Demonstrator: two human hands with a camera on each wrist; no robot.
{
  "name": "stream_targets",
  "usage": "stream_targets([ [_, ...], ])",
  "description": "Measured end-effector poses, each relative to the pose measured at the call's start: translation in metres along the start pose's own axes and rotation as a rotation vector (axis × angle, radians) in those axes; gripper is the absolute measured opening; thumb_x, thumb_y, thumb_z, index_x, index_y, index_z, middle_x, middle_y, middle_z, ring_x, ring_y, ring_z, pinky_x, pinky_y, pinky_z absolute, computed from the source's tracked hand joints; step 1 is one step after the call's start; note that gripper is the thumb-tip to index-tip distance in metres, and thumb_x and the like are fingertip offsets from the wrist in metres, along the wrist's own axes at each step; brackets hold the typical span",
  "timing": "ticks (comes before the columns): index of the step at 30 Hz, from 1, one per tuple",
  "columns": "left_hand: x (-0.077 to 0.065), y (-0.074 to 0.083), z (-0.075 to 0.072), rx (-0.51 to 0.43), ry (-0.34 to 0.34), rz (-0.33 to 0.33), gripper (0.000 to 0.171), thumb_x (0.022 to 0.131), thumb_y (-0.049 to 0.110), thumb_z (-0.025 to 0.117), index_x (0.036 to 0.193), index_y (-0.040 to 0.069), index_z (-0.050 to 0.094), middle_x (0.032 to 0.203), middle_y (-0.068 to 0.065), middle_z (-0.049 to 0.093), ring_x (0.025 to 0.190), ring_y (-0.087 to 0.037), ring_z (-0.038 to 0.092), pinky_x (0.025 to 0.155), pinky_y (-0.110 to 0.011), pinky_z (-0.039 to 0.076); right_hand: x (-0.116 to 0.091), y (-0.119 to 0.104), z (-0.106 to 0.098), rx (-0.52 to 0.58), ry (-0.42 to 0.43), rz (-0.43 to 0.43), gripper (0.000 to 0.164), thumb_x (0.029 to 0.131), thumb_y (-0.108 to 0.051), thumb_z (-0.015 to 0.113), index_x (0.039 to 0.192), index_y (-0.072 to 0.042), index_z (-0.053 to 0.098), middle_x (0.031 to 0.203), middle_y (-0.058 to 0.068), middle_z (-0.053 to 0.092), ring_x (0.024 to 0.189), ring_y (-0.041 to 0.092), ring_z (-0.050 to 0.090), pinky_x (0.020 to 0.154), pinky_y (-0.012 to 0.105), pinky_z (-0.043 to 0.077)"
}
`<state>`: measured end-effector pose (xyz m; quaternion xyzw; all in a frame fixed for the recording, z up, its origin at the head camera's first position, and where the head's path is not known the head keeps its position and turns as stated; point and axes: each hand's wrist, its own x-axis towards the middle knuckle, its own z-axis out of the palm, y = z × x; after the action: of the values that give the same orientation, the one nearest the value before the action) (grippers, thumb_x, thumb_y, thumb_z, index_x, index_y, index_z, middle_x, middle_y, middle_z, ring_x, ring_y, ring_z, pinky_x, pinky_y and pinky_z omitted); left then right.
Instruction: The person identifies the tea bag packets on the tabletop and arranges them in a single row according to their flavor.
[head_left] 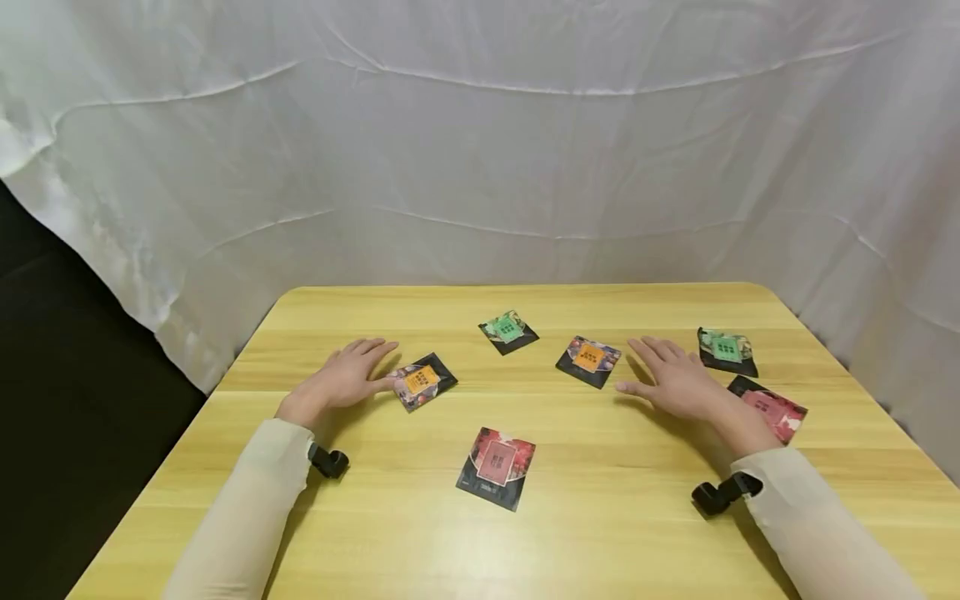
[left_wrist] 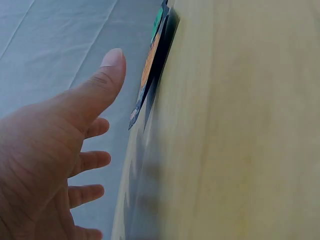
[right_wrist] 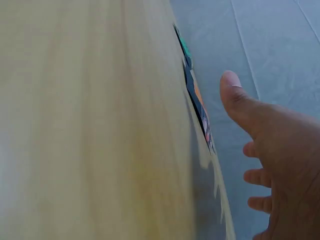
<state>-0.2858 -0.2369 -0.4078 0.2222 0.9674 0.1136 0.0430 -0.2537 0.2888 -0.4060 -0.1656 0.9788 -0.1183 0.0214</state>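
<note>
My left hand [head_left: 345,377] hovers over the table's left side with fingers spread and nothing held. Its thumb is nearest to a flat black packet with an orange label [head_left: 422,382]; the left wrist view shows a gap between the thumb and that packet [left_wrist: 149,67]. On the right, my other hand [head_left: 678,382] also hangs with spread fingers, holding nothing. Left of its fingertips lies a second orange-labelled packet [head_left: 588,360]. Past this hand lie a green-labelled packet [head_left: 726,348] and a red-labelled packet [head_left: 772,408], the latter partly hidden by the wrist.
Another green-labelled packet [head_left: 508,331] lies near the back middle of the wooden table [head_left: 615,517]. A second red-labelled packet [head_left: 497,468] lies at the front middle. Behind the table hangs a pale curtain [head_left: 480,167]. A small black camera [head_left: 330,460] sits on each wrist.
</note>
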Motion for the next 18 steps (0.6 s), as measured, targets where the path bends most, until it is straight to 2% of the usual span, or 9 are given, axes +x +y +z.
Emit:
stream_targets([
  [4,0.006,-0.005,0.001,-0.046,0.007,0.02,0.08,0.095,0.059,0.052,0.154,0.009,0.032,0.154,-0.023,0.029,0.14,-0.044,0.027,0.112,-0.06,0.021,0.013,-0.002,0.002,0.064,0.02,-0.037,0.09,0.095,-0.064,0.047,0.155,-0.003,0.023,0.155,0.029,0.021,0.139,0.052,0.019,0.11,0.067,0.014],
  [8,0.01,-0.005,-0.001,-0.079,0.007,0.017,0.08,0.095,0.06,0.051,0.153,0.008,0.034,0.154,-0.022,0.031,0.14,-0.042,0.029,0.113,-0.057,0.023,0.027,-0.006,0.002,0.124,0.001,-0.055,0.087,0.095,-0.061,0.049,0.156,-0.004,0.022,0.155,0.028,0.021,0.14,0.05,0.019,0.111,0.065,0.016],
  [12,0.014,0.002,-0.004,-0.109,0.008,0.031,0.077,0.095,0.059,0.053,0.151,0.008,0.038,0.153,-0.02,0.035,0.139,-0.041,0.031,0.113,-0.056,0.024,0.039,-0.01,0.001,0.161,-0.005,-0.068,0.085,0.095,-0.06,0.05,0.156,-0.005,0.024,0.155,0.027,0.024,0.14,0.048,0.022,0.111,0.064,0.019],
  [18,0.021,0.017,-0.006,-0.081,-0.017,0.104,0.072,0.096,0.053,0.055,0.148,0.005,0.043,0.148,-0.02,0.042,0.136,-0.041,0.037,0.111,-0.055,0.028,0.053,-0.016,0.005,0.187,0.022,-0.094,0.081,0.095,-0.055,0.055,0.153,-0.005,0.031,0.152,0.025,0.033,0.137,0.044,0.032,0.109,0.061,0.026],
])
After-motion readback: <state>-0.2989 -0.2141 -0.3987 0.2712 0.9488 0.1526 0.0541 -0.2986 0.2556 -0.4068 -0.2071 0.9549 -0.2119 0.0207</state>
